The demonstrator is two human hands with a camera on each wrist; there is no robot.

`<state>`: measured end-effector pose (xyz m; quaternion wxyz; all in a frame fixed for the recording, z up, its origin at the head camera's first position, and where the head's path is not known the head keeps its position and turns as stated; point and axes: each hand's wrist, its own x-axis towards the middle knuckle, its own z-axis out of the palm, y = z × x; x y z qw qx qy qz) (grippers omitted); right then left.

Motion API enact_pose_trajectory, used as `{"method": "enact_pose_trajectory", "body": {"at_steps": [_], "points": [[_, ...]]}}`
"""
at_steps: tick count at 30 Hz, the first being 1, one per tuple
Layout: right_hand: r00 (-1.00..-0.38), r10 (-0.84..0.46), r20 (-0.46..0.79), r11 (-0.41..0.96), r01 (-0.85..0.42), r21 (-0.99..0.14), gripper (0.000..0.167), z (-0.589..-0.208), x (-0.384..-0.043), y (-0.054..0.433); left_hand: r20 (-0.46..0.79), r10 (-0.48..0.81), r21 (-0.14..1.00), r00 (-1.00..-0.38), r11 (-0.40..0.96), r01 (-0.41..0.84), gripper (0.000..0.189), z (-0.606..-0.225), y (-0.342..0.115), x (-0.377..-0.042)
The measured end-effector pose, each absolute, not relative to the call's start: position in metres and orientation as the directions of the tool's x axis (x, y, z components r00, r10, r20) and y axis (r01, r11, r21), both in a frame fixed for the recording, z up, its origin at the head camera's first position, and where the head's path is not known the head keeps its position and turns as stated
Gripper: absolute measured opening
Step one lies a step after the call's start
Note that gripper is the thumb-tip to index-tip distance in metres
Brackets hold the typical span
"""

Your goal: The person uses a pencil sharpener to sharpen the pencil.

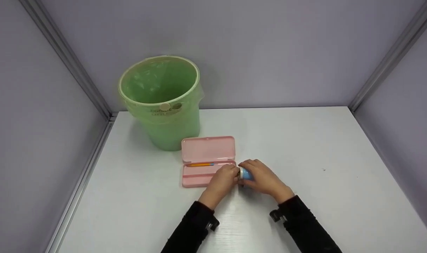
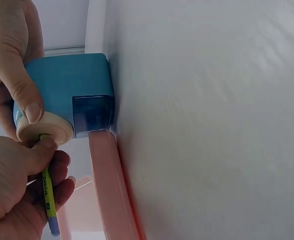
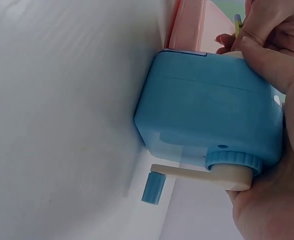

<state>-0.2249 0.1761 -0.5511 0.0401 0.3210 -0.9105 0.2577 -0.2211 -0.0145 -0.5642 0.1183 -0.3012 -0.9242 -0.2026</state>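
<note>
Green bin (image 1: pixel 171 131) is standing near the table's (image 1: pixel 322 147) back-left corner. Pink case (image 1: pixel 208 149) is lying open in front of it, lid toward the back edge, orange pencil (image 1: pixel 200 164) resting inside along the hinge. Left hand (image 1: pixel 222 181) is next, just by the case's right side: thumb and fingers are pinching the green pencil (image 2: pixel 47 195), blue end pointing toward the left edge. Key relation: green pencil's long axis is running roughly parallel to the back edge, lining up with the cream collar (image 2: pixel 61 129) of the blue sharpener (image 3: pixel 202 105), which is sitting directly right of the left hand. Tip is meeting or entering the collar; fingers are hiding which. Right hand (image 1: pixel 264 177) is gripping the sharpener body, left hand being nearer the pencil. Crank (image 3: pixel 192 174) is facing the right edge, knob hanging free.
</note>
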Motion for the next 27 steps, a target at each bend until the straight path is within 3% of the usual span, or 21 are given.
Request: {"method": "enact_pose_trajectory", "body": {"at_steps": [8,20,27], "points": [[-0.798,-0.568,0.202,0.662,-0.589,-0.463,0.048,-0.548,-0.227,0.177,0.349,0.563,0.336,-0.750,0.672,0.660,0.007,-0.561,-0.022,-0.226],[-0.823,-0.557,0.117,0.665,-0.525,-0.530,0.047,-0.542,-0.226,0.176,0.098,0.592,0.505,-0.800,0.663,0.553,0.009,-0.554,-0.030,-0.232],[-0.829,-0.548,0.115,0.678,-0.520,-0.519,0.048,-0.545,-0.227,0.176,0.180,0.527,0.534,-0.831,0.657,0.532,0.008,-0.557,-0.031,-0.226]]}}
